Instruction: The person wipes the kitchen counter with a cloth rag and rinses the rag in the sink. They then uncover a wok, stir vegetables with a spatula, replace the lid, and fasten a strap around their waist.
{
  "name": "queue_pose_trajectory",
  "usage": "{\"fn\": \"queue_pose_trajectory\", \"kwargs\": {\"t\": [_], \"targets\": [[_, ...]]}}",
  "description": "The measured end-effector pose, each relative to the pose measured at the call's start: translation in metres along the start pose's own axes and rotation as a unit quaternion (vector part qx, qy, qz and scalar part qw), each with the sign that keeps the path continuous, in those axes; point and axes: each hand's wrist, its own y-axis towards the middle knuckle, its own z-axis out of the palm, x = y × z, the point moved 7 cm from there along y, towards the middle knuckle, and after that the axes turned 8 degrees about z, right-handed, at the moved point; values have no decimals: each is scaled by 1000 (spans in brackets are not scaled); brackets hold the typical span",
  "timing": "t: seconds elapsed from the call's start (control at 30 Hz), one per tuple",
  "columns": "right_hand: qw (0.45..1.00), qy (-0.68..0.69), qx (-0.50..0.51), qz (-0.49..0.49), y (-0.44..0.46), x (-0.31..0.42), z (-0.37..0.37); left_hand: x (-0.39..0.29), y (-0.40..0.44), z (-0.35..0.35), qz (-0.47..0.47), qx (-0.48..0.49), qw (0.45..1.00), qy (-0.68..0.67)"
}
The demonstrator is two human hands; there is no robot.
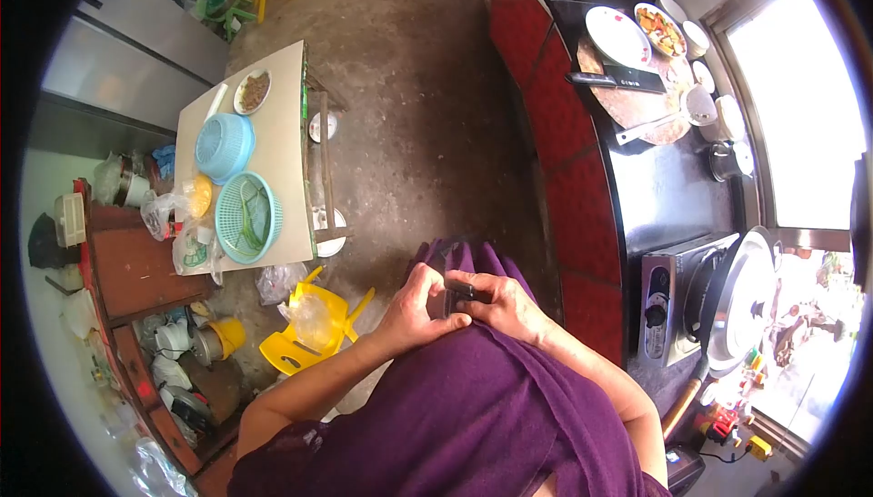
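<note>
Both of my hands meet in front of the purple clothing (427, 406), at the lower middle of the head view. My right hand (498, 304) is closed around a small dark object (466, 291), whose exact kind I cannot make out. My left hand (423, 308) is beside it, fingers curled and thumb pointing toward the right hand, near the dark object's left end. Whether the left fingers also grip something dark and thin is unclear.
To the left stands a table (289, 133) with a blue basket (225, 147), a green basket (248, 218) and a plate of food (253, 92). A yellow chair (300, 349) is beside it. On the right counter are a cleaver (632, 79), a stove (661, 301) and a lidded pan (741, 306).
</note>
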Motion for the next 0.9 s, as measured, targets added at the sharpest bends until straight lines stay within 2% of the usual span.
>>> {"fn": "queue_pose_trajectory", "kwargs": {"t": [0.03, 0.07, 0.17, 0.2, 0.23, 0.27, 0.4, 0.5, 0.53, 0.6, 0.67, 0.8, 0.9], "targets": [[1000, -7, 8, -23, -1, 0, 0, 3, -2, 2, -29, 23, 999, -19], [998, 39, 52, 7, 0, -3, 4, 3, -8, 3, -67, 70, 994, -49], [993, 109, 52, 8, 1, -9, 5, 10, -20, 7, -108, 66, 977, -174], [999, 38, 15, -23, 0, -2, 3, 10, -16, -1, -65, -5, 989, -134], [998, -32, -24, -54, -3, 8, 1, 14, -15, -6, -82, -90, 985, -123], [989, -102, -65, -84, -6, 17, -1, 14, -14, -3, -100, -67, 985, -124], [965, -220, -89, -110, -12, 27, 4, 7, -3, -1, -114, -29, 986, -121], [997, -24, -69, -16, -14, 29, -3, 8, -5, 0, -128, -31, 967, -218], [997, -8, -73, -24, -12, 20, -3, 6, -4, -2, -118, -39, 968, -219], [991, 119, -58, -32, -4, -3, -2, -2, -1, -6, -99, -51, 969, -222], [973, 226, -38, -23, -3, -15, -1, 0, -10, -2, -121, -48, 963, -235], [963, 260, 49, 56, 1, -25, 9, -8, -7, -2, -91, -73, 965, -235], [987, 146, 19, 56, 0, -19, 2, 9, -16, 3, -194, -62, 932, -299]]}}
